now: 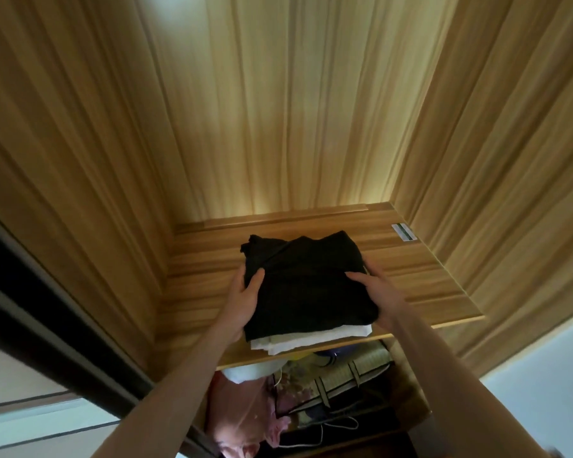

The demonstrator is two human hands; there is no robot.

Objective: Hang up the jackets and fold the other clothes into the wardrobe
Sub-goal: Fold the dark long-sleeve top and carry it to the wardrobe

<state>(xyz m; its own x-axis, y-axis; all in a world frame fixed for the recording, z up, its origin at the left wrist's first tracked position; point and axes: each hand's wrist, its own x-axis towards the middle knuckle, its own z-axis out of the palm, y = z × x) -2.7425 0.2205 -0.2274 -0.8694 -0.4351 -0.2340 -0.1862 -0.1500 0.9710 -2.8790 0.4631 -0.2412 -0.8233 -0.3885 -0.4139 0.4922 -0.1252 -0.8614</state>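
The folded black garment (306, 285) lies on top of a folded white garment (308, 337), and the two form a small stack on the wooden wardrobe shelf (420, 269), near its front edge. The person's left hand (245, 300) is closed on the stack's left side, thumb laid over the black cloth and fingers tucked out of sight beneath or beside it. The right hand (377, 297) holds the right side in the same manner, thumb on top. Each grip is thus partly closed round an edge of the stack; whether the fingers reach under the white piece as well cannot be told.

The stack sits directly between the two hands, with neither plainly nearer. Its longer side runs roughly front to back, pointing into the wardrobe, and bare shelf shows behind it up to the back panel (278, 110). Judging by this, the coming move is a straight push away from the person, both hands together, so the pile slides deeper without skewing. A small white label (404, 232) lies in the far right corner, well apart. Bags and other things (341, 385) crowd the compartment below.
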